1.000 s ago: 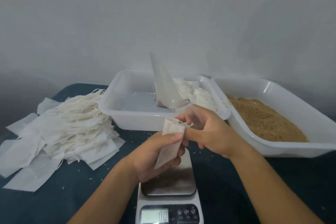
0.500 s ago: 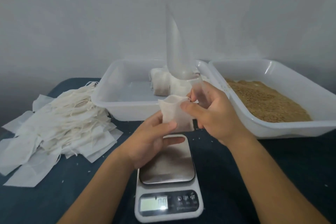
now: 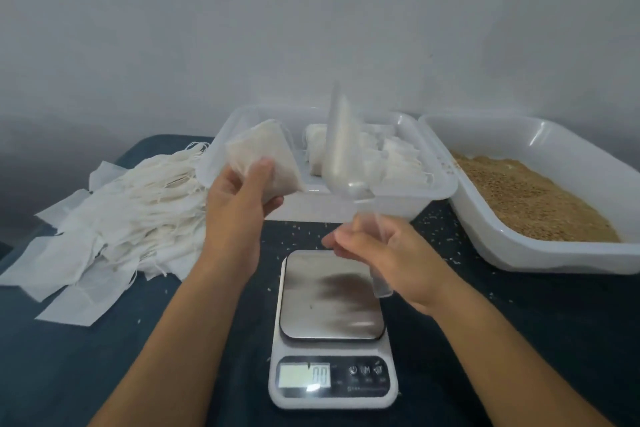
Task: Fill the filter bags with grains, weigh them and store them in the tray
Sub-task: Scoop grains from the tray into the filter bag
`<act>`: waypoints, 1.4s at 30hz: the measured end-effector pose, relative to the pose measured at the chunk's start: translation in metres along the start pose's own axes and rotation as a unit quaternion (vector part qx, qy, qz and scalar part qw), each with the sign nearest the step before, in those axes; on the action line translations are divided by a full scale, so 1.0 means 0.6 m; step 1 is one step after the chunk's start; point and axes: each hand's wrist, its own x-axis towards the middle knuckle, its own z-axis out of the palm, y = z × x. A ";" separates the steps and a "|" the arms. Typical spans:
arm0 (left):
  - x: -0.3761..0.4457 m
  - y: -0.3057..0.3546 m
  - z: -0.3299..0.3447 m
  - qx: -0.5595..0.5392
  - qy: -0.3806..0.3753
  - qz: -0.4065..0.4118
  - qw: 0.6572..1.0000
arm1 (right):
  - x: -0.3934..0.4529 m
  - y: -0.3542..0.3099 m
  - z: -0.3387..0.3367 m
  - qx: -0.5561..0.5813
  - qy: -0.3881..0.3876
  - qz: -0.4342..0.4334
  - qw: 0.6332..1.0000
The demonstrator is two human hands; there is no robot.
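Left hand (image 3: 239, 204) raised over the near left corner of the middle tray, thumb and fingers pinching 1 white paper filter bag (image 3: 263, 159) by its lower edge; bag held up with its mouth pointing away, its contents not readable. Right hand (image 3: 384, 256) above the far edge of the scale, fingers curled round the handle of a clear plastic scoop (image 3: 343, 152); scoop bowl pointing upward and blurred, standing in front of the middle tray.

White digital kitchen scale with bare steel platform (image 3: 332, 298) on the dark blue table top (image 3: 519, 340), nearest the viewer, between the 2 forearms. Display (image 3: 304, 375) lit, showing 0.0. Nothing on the platform.

Translucent white rectangular plastic tray (image 3: 429, 184) behind the scale, holding a cluster of filled white bags (image 3: 391, 156) toward its right half. To its right, touching or just beside, a larger white plastic tray (image 3: 519, 135) tilted toward the viewer, filled with brown grains (image 3: 526, 194).

Loose heap of empty white filter bags with strings (image 3: 114, 218) on the table at the left, well apart from the scale. Scattered pale grains (image 3: 440, 232) on the table top between trays and scale.
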 end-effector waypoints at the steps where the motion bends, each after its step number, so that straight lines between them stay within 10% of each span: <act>1: 0.005 0.007 -0.006 -0.015 0.021 0.013 1.000 | -0.002 0.001 0.013 -0.027 -0.017 0.010 0.999; 13: 0.019 0.032 -0.027 -0.081 0.070 -0.012 0.994 | -0.038 -0.010 0.098 -0.033 -0.214 -0.024 0.976; 25: -0.050 -0.029 0.038 0.022 -0.172 -0.097 0.980 | -0.003 -0.013 -0.043 0.008 0.148 -0.058 0.987; 38: -0.017 -0.015 0.033 -0.134 -0.011 -0.146 0.980 | -0.036 -0.003 0.074 -0.048 -0.287 -0.007 0.957; 42: -0.016 -0.024 0.032 -0.107 -0.057 -0.168 0.978 | -0.043 -0.021 0.066 0.013 -0.305 -0.023 0.952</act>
